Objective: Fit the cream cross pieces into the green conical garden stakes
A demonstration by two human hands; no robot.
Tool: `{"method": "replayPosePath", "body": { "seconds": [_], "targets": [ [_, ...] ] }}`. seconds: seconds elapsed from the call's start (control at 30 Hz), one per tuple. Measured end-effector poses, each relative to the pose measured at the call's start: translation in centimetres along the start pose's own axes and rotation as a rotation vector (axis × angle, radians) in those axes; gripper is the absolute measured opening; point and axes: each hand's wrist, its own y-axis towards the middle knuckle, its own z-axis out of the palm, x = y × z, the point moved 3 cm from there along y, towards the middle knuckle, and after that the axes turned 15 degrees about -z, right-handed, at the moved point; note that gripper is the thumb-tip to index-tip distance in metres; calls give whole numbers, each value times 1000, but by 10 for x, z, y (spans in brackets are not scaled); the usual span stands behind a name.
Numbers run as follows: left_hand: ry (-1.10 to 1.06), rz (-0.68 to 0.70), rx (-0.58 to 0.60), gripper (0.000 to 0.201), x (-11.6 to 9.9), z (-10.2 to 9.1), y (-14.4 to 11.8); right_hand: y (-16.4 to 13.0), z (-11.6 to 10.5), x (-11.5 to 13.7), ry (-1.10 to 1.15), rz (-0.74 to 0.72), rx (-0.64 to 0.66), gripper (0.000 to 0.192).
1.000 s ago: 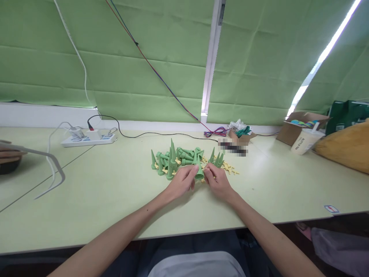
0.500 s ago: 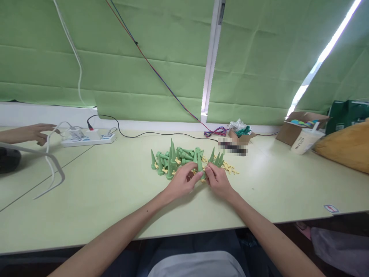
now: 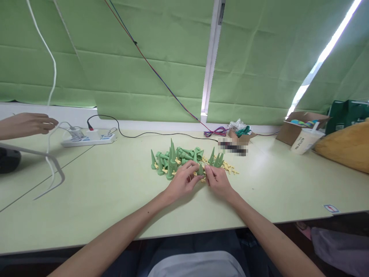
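Observation:
My left hand (image 3: pixel 184 179) is closed round a green cone-shaped plastic spike (image 3: pixel 201 170), which looks foreshortened between my fingers. Right beside it, my right hand (image 3: pixel 218 179) pinches at the spike's side; whatever small part is in its fingertips is hidden. Several green spikes stand upright to the left, one of them a tall spike (image 3: pixel 169 169) with a small yellow fitting at its side. Behind my hands lies a heap of loose green spikes (image 3: pixel 187 154). Small yellow fittings (image 3: pixel 230 167) lie scattered just right of my right hand.
A power strip (image 3: pixel 89 142) with plugs lies at the left, near another person's hand (image 3: pixel 31 125) and a white cable (image 3: pixel 53 65). Farther back are a small open carton (image 3: pixel 242 136) and coiled wires (image 3: pixel 216 131). To the right stand a drink cup (image 3: pixel 307 140) and a cardboard box (image 3: pixel 284 132).
The spike in my hands has tipped, so it looks much shorter than before. My hands have barely moved. The other person's hand has risen slightly, and the white cable has swung left.

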Motion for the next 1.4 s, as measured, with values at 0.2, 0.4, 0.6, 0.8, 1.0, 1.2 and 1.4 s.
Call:
{"method": "replayPosePath", "body": {
  "seconds": [0.2, 0.4, 0.6, 0.8, 1.0, 1.2, 1.4],
  "targets": [
    [55, 40, -71, 20, 1, -1, 0, 0, 0, 1, 20, 11, -16, 49],
    [42, 15, -82, 23, -1, -2, 1, 2, -2, 3, 55, 32, -45, 45],
    [-29, -119, -148, 27, 5, -2, 2, 1, -3, 2, 88, 33, -96, 44],
    [-42, -166, -87, 23, 5, -1, 4, 0, -3, 0, 109, 56, -112, 43],
    [-268, -302, 66, 48, 7, 2, 6, 1, -4, 3, 80, 18, -81, 40],
    [-349, -317, 150, 49, 0, 0, 5, 2, -3, 5, 65, -28, -38, 38],
    [-346, -297, 135, 46, 1, -1, 6, 1, -3, 3, 69, -33, -34, 36]
  ]
}}
